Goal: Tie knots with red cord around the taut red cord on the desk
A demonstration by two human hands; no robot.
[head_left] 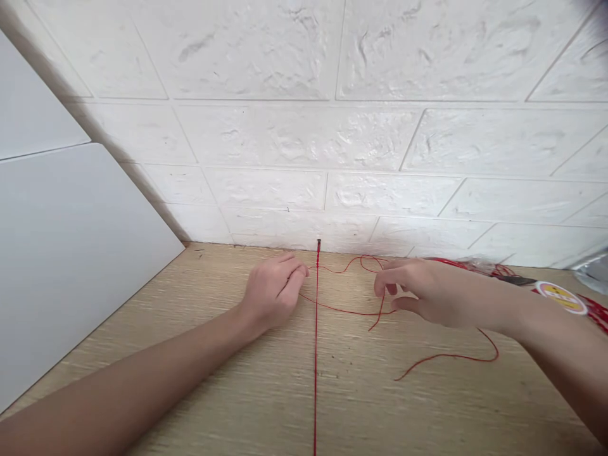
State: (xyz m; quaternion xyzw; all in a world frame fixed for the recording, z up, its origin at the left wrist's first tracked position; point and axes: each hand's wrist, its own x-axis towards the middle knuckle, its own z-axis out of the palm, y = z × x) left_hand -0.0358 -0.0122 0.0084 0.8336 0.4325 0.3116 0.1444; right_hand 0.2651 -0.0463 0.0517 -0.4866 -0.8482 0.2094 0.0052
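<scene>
We have a thin, smooth red cord running straight down the desk, its top end at a small dark peg at the foot of the wall. Just below the peg the cord's a short, bumpy twisted section. Our L hand is curled narrow, fingertips pinching a fine side strand just L of the upright cord. Our R hand is held part-wide w/ bent fingers, a gap b/w thumb & index; the strand's lower arc meets the thumb area, but we can't tell how firm the grip is. Loose curves lie around it. The desk has streaky tan grain; the wall's white, rough-faced brick pattern. Far R: red cord bundle, round yellow-centred label, crinkly clear plastic. L: smooth white panel.
</scene>
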